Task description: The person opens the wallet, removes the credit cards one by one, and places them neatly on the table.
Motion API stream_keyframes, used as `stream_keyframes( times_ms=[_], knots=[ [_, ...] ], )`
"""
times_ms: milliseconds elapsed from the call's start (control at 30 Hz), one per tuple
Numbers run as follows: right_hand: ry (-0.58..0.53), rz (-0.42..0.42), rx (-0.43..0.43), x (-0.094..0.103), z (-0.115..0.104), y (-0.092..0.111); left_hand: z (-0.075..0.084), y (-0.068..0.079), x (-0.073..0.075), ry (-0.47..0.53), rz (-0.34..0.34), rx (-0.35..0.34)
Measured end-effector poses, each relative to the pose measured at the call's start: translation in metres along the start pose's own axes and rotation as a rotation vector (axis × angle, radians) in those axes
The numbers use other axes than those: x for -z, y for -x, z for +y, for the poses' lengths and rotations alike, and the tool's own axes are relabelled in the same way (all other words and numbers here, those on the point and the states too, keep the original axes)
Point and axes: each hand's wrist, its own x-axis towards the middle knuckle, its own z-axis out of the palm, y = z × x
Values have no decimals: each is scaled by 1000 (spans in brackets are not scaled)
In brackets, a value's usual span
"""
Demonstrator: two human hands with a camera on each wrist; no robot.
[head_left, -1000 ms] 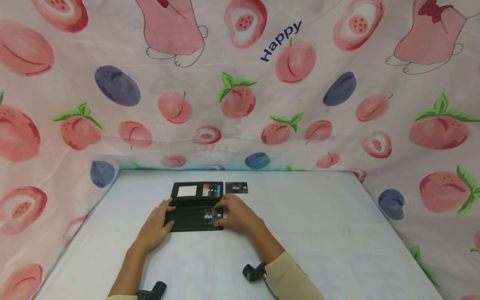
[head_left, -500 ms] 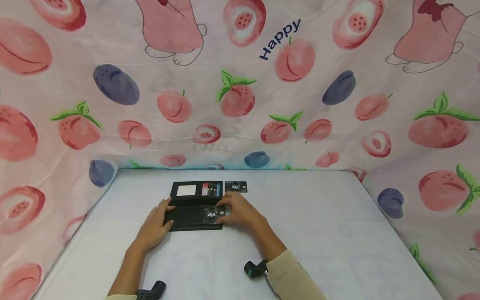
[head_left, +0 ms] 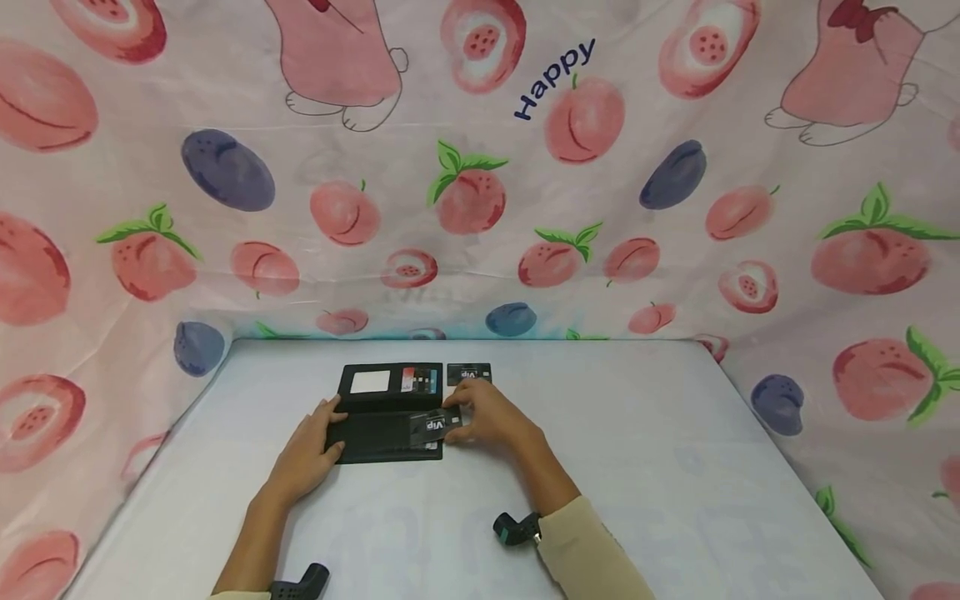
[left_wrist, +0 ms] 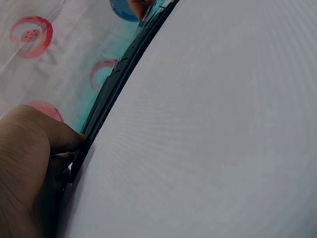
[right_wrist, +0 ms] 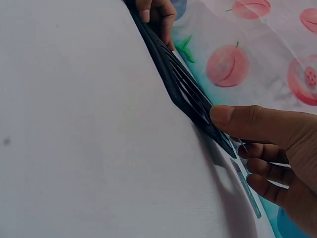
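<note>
A black wallet [head_left: 367, 439] lies spread flat on the white table, its upper flap toward the back. My left hand [head_left: 306, 454] holds the wallet's left edge; in the left wrist view its thumb [left_wrist: 67, 138] presses on that edge. Between thumb and fingers, my right hand [head_left: 491, 414] pinches the right end of a black card [head_left: 429, 427] marked "Vip". The card is tilted and partly out over the lower flap's right side. Seen from the right wrist, the thumb [right_wrist: 223, 115] is right at the wallet's [right_wrist: 171, 87] corner, fingers underneath.
Behind the right hand, another black "Vip" card [head_left: 468, 371] lies beside the wallet's upper flap, partly covered by the fingers. That flap holds a white panel [head_left: 371, 382] and coloured cards [head_left: 420, 381]. A fruit-patterned cloth [head_left: 465, 275] rises behind the table [head_left: 637, 467].
The right hand has drawn the "Vip" card rightward and tilted its right end up and back, showing another card edge below. The left hand stays on the wallet.
</note>
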Motion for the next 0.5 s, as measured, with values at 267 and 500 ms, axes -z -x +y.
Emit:
stream_keyframes(
  times_ms=[267,500],
  knots=[
    [-22,14,-26,6,8,2,0,2,1,-8,-9,14],
    [-39,57,-77,9,13,3,-1,1,0,-9,-7,9]
  ],
)
